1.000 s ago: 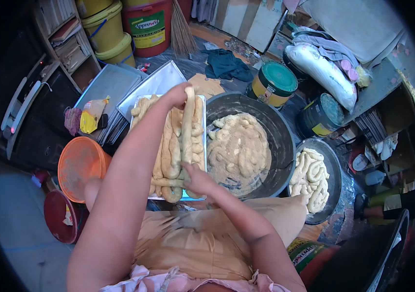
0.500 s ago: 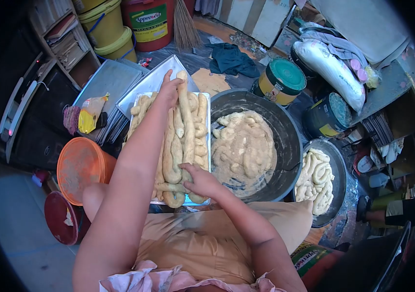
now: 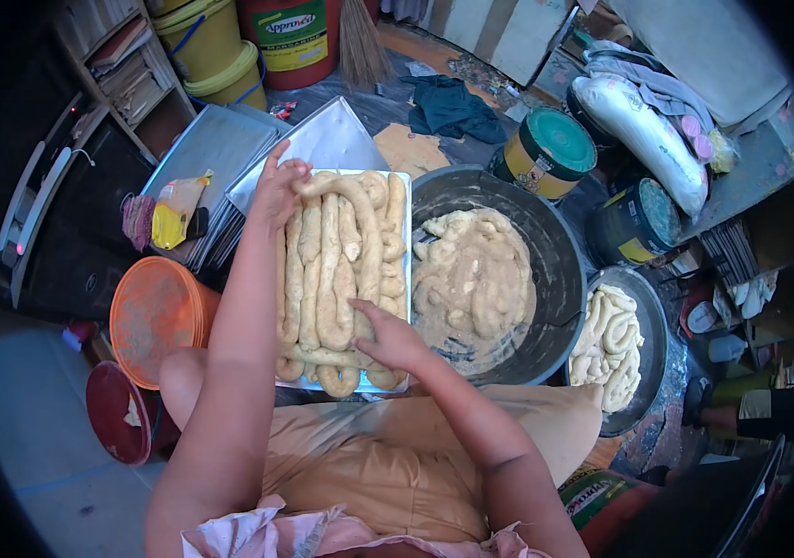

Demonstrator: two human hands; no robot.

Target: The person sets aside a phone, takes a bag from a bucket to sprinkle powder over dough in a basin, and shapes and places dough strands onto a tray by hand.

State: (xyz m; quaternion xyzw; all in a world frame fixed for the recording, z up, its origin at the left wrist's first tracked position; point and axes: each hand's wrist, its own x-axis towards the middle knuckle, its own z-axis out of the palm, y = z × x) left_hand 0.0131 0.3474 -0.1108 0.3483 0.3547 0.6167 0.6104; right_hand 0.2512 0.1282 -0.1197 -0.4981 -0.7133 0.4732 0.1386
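Observation:
A long rope of dough [image 3: 369, 251] runs down the right part of a metal tray [image 3: 407, 242], its top end bent over to the left. My left hand [image 3: 278, 191] pinches that bent end at the tray's top left corner. Around the rope's lower part, the thumb and forefinger of my right hand [image 3: 392, 342] are curved, resting on the dough. Several other dough ropes [image 3: 311, 279] lie side by side along the tray, with a few pieces crosswise at the near edge.
Right of the tray stands a wide black basin [image 3: 555, 279] with coated dough [image 3: 476, 279]; a smaller basin [image 3: 650, 372] beyond holds paler dough. At left are an orange bucket [image 3: 160, 321] and a dark red container [image 3: 118, 414]. Stacked trays [image 3: 332, 130] lie behind.
My left hand has moved left and down, and the dough rope's top end now bends over leftward instead of standing straight. My right hand stays at its lower part.

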